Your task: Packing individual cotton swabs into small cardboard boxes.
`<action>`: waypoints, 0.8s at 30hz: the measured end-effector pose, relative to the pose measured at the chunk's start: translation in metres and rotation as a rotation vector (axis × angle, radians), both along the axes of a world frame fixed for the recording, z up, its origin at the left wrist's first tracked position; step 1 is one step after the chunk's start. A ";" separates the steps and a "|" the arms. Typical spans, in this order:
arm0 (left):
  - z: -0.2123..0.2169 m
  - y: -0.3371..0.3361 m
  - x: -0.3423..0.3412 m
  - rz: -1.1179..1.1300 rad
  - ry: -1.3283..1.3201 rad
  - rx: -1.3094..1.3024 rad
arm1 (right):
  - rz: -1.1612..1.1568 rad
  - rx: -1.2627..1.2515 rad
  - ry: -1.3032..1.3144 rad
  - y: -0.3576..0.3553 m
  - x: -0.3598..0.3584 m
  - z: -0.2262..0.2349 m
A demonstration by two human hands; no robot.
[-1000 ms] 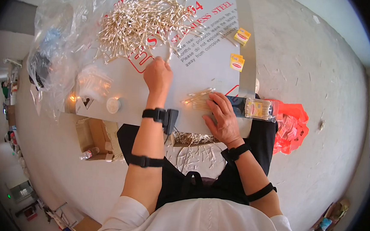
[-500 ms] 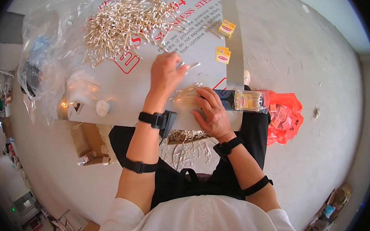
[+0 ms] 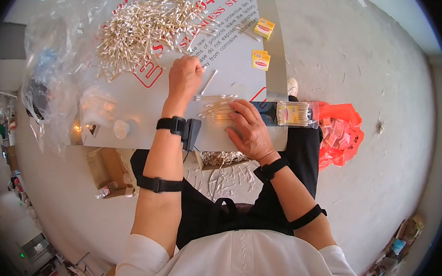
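Swab bundle (image 3: 217, 108) lies crosswise (left-right)

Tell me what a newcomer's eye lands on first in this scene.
First, the big loose heap of cotton swabs spread over the far left of the white board. Next, the left hand, closed at the heap's near edge, and the right hand pressing flat on a small bundle of swabs. At the board's right end lies a clear packet of swabs, with a bright orange bag on the floor beyond.
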State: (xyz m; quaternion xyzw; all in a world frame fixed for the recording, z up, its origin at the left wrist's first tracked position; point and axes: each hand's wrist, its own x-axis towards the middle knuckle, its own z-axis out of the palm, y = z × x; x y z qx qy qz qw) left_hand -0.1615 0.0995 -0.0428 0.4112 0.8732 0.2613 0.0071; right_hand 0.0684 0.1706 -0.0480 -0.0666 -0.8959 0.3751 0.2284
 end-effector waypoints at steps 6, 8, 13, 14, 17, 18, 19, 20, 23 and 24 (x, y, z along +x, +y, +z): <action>-0.001 -0.010 0.045 -0.150 0.021 0.005 | 0.024 0.020 0.037 0.003 0.000 -0.003; 0.003 -0.018 0.057 -0.132 -0.025 -0.014 | 0.016 0.001 0.042 0.002 0.002 -0.004; 0.000 -0.036 0.106 -0.088 0.119 -0.068 | -0.215 -0.295 0.100 0.001 0.002 -0.006; 0.000 -0.039 0.117 -0.080 0.155 -0.184 | -0.219 -0.275 0.112 0.002 0.003 -0.007; 0.000 -0.050 0.133 -0.129 0.072 -0.241 | -0.261 -0.326 0.097 0.001 0.004 -0.007; 0.001 -0.052 0.136 -0.142 0.085 -0.257 | -0.260 -0.326 0.097 0.000 0.003 -0.007; 0.002 -0.052 0.134 -0.143 0.084 -0.257 | -0.272 -0.353 0.115 0.000 0.002 -0.007; 0.001 -0.050 0.129 -0.162 0.094 -0.267 | -0.285 -0.380 0.134 0.000 0.001 -0.007; 0.004 -0.045 0.122 -0.214 0.092 -0.295 | -0.377 -0.505 0.202 -0.002 -0.004 -0.010; 0.004 -0.046 0.119 -0.242 0.085 -0.318 | -0.376 -0.504 0.204 -0.004 -0.007 -0.010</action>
